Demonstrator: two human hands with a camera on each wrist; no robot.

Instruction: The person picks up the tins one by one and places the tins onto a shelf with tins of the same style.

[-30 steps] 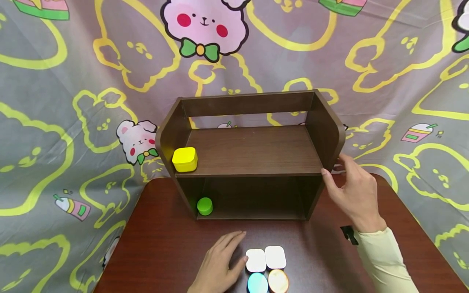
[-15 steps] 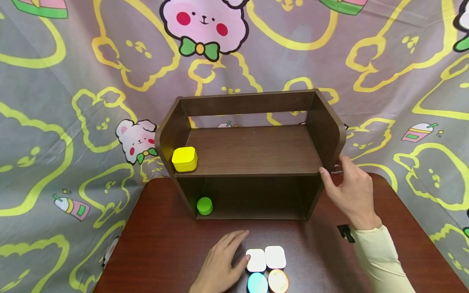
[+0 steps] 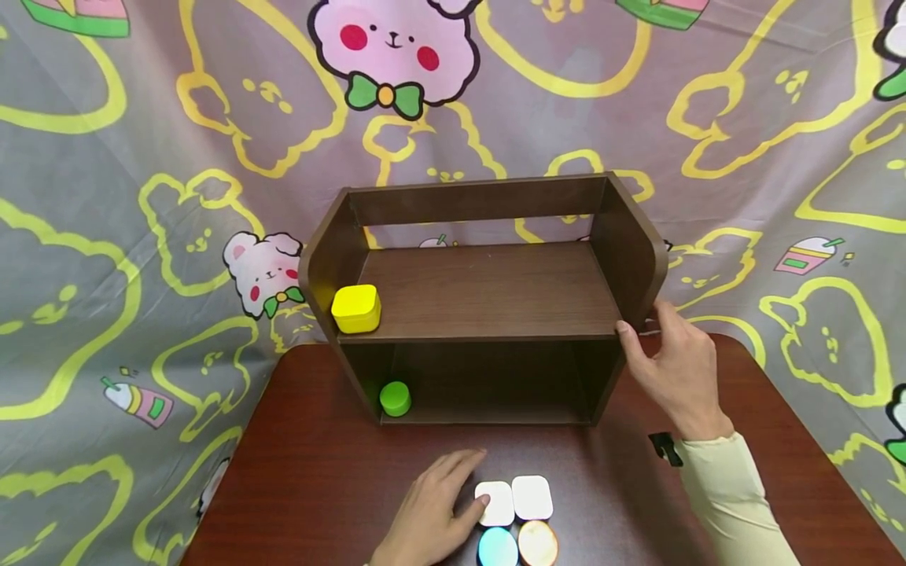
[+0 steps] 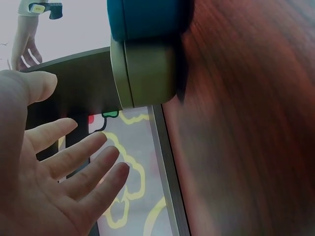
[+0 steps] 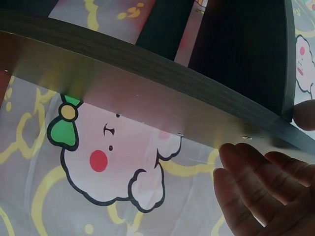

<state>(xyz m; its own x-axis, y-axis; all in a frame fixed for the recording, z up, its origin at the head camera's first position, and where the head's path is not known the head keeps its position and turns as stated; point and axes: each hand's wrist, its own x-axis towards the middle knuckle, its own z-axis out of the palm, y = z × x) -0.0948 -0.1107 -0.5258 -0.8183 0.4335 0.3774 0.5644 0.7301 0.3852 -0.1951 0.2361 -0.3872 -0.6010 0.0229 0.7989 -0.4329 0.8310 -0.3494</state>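
A dark brown two-tier shelf stands on the table. My right hand holds its right side panel, thumb at the front edge and fingers along the outer face. Near the table's front, my left hand has its fingers spread, palm facing several small boxes. Its thumb overlaps a white square box in the head view; a second white box sits alongside. In front of these are a blue round box and an orange round one. The left wrist view shows the blue box up close.
On the upper tier, a yellow square box sits at the left end. A green round box occupies the lower tier's left corner. Patterned cloth hangs behind and beside the reddish-brown table.
My left hand has shifted slightly right, its thumb now over the left white box. My right hand has moved slightly left against the side panel. The boxes and shelf have stayed put.
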